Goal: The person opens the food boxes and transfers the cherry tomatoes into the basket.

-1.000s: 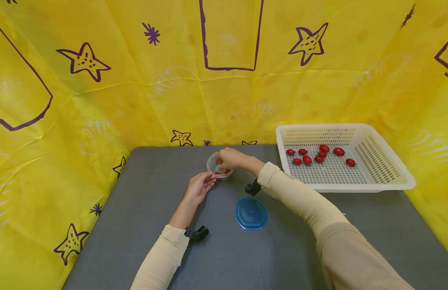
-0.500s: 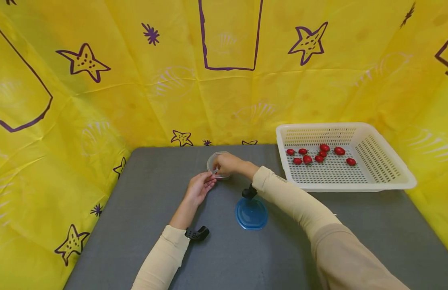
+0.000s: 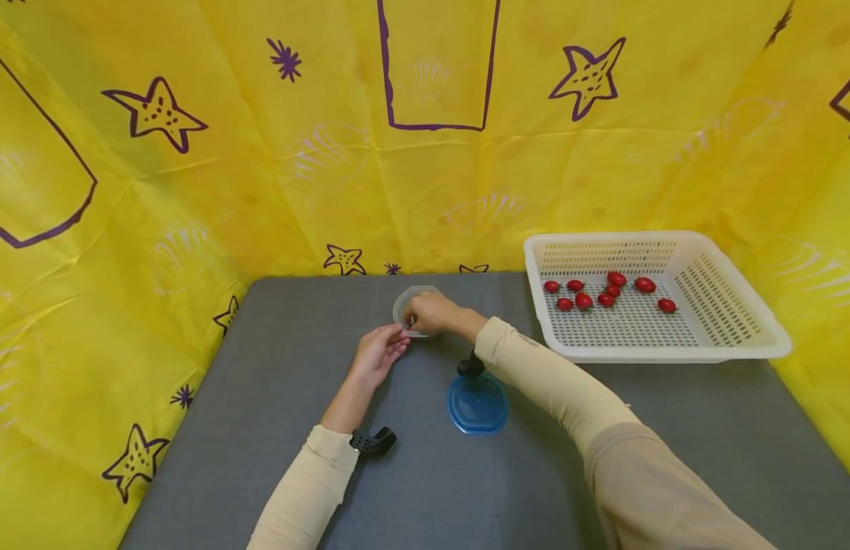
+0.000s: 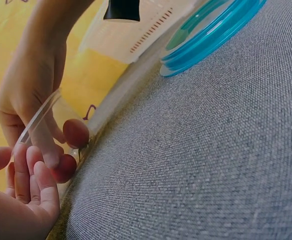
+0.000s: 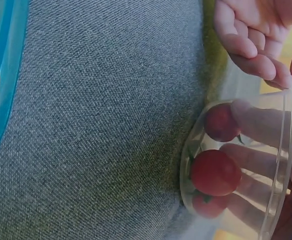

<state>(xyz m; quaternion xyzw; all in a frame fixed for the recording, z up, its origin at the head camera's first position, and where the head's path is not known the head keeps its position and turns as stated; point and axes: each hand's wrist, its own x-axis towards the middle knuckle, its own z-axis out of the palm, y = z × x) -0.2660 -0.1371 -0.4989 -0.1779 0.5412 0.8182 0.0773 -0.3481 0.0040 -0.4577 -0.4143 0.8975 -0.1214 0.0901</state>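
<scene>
A small clear plastic container stands at the far middle of the table. My left hand pinches its near-left rim between thumb and fingers. My right hand reaches down over the rim, its fingers inside. In the right wrist view, thumb and fingers close around a dark red cherry tomato near the container's bottom. Further cherry tomatoes lie beside it against the clear wall, green stems showing. Seen from the head, the right hand covers most of the container's contents.
A blue lid lies on the grey table, below the right wrist's black camera. At the back right, a white perforated basket holds several cherry tomatoes. Yellow printed cloth hangs behind and at the sides.
My right hand has dipped lower into the container and shifted slightly toward me, covering the tomatoes seen there before. My left hand keeps its place at the rim.
</scene>
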